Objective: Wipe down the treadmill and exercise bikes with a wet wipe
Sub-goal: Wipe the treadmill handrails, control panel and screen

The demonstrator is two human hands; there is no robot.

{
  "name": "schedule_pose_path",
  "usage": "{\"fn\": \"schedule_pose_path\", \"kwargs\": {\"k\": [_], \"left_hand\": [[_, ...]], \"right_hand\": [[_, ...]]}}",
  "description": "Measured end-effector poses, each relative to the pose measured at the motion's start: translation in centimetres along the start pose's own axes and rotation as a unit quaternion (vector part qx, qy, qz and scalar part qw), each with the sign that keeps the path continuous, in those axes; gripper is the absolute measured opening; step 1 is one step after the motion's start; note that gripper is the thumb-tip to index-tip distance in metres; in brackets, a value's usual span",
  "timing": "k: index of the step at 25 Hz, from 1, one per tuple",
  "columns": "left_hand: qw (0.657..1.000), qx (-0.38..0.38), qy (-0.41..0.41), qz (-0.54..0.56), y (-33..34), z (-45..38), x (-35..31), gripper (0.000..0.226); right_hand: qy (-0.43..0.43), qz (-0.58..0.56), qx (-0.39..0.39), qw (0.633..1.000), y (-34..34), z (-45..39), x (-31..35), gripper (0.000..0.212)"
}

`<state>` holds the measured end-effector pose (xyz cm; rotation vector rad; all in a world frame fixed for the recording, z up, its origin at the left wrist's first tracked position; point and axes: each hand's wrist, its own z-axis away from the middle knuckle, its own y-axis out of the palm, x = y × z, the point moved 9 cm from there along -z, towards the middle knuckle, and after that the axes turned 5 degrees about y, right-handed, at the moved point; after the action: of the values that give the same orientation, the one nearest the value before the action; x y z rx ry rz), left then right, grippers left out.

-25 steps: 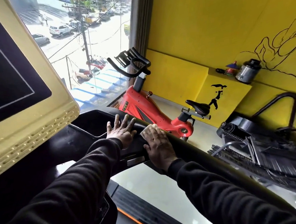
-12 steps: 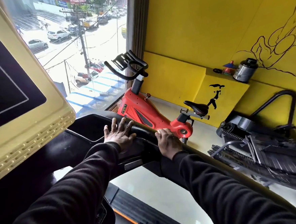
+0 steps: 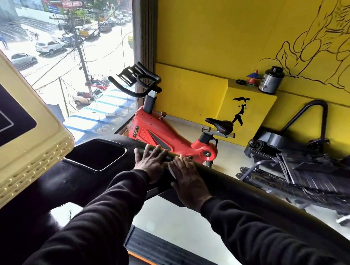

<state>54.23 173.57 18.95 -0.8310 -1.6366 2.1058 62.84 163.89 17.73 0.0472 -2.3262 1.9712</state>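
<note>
I stand on a treadmill whose black right handrail (image 3: 257, 190) runs diagonally across the view. My left hand (image 3: 151, 165) lies flat on the rail beside a recessed cup holder (image 3: 97, 154), fingers spread. My right hand (image 3: 187, 181) presses flat on the rail just right of it, fingers straight. A pale sliver shows between the two hands; I cannot tell whether it is the wet wipe. A red exercise bike (image 3: 160, 137) with a black saddle and handlebars stands beyond the rail by the window.
The treadmill's cream console (image 3: 25, 142) fills the left side. A dark machine with a chain and slats (image 3: 296, 165) lies at the right. A jar (image 3: 271, 80) sits on a yellow ledge. The treadmill's orange-edged side rail (image 3: 158, 257) is below.
My right hand, which had reached further up and over the rail half a second ago, has slid back down the rail toward me. The left hand has stayed in place.
</note>
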Motion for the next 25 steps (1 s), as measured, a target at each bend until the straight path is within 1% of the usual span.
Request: {"fn": "schedule_pose_path", "kwargs": {"k": [1, 2, 4, 5, 6, 7, 10, 11, 12, 14, 15, 16, 18, 19, 20, 21, 23, 24, 25], "left_hand": [[1.0, -0.008, -0.001, 0.019, 0.5, -0.1, -0.6, 0.058], [0.999, -0.017, -0.006, 0.029, 0.8, -0.2, -0.8, 0.058], [0.999, -0.032, -0.018, 0.033, 1.2, -0.2, -0.5, 0.057], [0.998, -0.034, -0.022, 0.037, 1.3, -0.3, -0.3, 0.057], [0.998, -0.035, -0.024, 0.039, 1.3, -0.3, -0.2, 0.057], [0.998, -0.034, -0.023, 0.037, 1.3, -0.4, -0.3, 0.057], [0.999, -0.031, -0.015, 0.027, 1.4, -0.3, -0.7, 0.057], [0.999, -0.032, -0.017, 0.03, 1.3, -0.3, -0.6, 0.057], [0.999, -0.033, -0.02, 0.036, 1.3, -0.4, -0.6, 0.057], [0.998, -0.034, -0.023, 0.04, 1.3, -0.5, -0.4, 0.056], [0.998, -0.032, -0.024, 0.038, 1.4, -0.5, -0.5, 0.056], [0.999, -0.029, -0.025, 0.035, 1.5, -0.4, -0.5, 0.057], [0.999, -0.019, -0.032, 0.034, 1.5, -0.4, -0.4, 0.057], [0.999, -0.018, -0.033, 0.033, 1.3, -0.5, -0.5, 0.057], [0.999, -0.018, -0.021, 0.024, 1.0, -0.6, -1.0, 0.057], [1.0, -0.022, 0.008, 0.006, 0.8, -0.7, -2.1, 0.055], [0.996, -0.021, 0.081, -0.02, 1.0, -0.7, -5.2, 0.053], [0.995, -0.014, 0.094, -0.013, 1.4, -0.5, -6.2, 0.053], [0.996, -0.01, 0.093, 0.0, 1.8, -0.5, -6.7, 0.053]], "right_hand": [[0.001, 0.0, -0.006, 1.0, 0.0, 0.6, -1.0, 0.065], [0.036, -0.009, -0.017, 0.999, -0.3, 0.9, -2.4, 0.067], [0.147, -0.037, -0.026, 0.988, -1.2, 0.3, -4.9, 0.076], [0.185, -0.054, -0.027, 0.981, -1.6, -0.4, -5.0, 0.08], [0.196, -0.066, -0.025, 0.978, -1.6, -0.8, -4.5, 0.081], [0.179, -0.07, -0.017, 0.981, -1.1, -0.8, -3.7, 0.08], [0.046, -0.017, -0.017, 0.999, -0.2, 1.6, -2.7, 0.072], [0.032, 0.001, -0.029, 0.999, -0.4, 2.6, -3.5, 0.071], [0.051, 0.008, -0.04, 0.998, -0.9, 3.0, -4.5, 0.073], [0.147, -0.016, -0.031, 0.989, -1.7, 2.0, -5.5, 0.077], [0.182, -0.033, -0.017, 0.983, -1.6, 1.4, -5.2, 0.078], [0.178, -0.044, -0.013, 0.983, -1.5, 1.0, -4.1, 0.079], [0.083, -0.03, -0.022, 0.996, -1.0, 1.7, -2.0, 0.079], [0.04, -0.014, -0.022, 0.999, -0.6, 2.7, -2.0, 0.077], [0.022, 0.004, -0.027, 0.999, -0.3, 3.7, -2.8, 0.075], [0.036, 0.013, -0.035, 0.999, -0.4, 4.4, -3.9, 0.075], [0.137, -0.009, -0.043, 0.99, -1.3, 4.3, -5.8, 0.079], [0.185, -0.032, -0.031, 0.982, -1.7, 3.6, -5.5, 0.081], [0.199, -0.042, -0.019, 0.979, -1.8, 3.1, -4.5, 0.078]]}}
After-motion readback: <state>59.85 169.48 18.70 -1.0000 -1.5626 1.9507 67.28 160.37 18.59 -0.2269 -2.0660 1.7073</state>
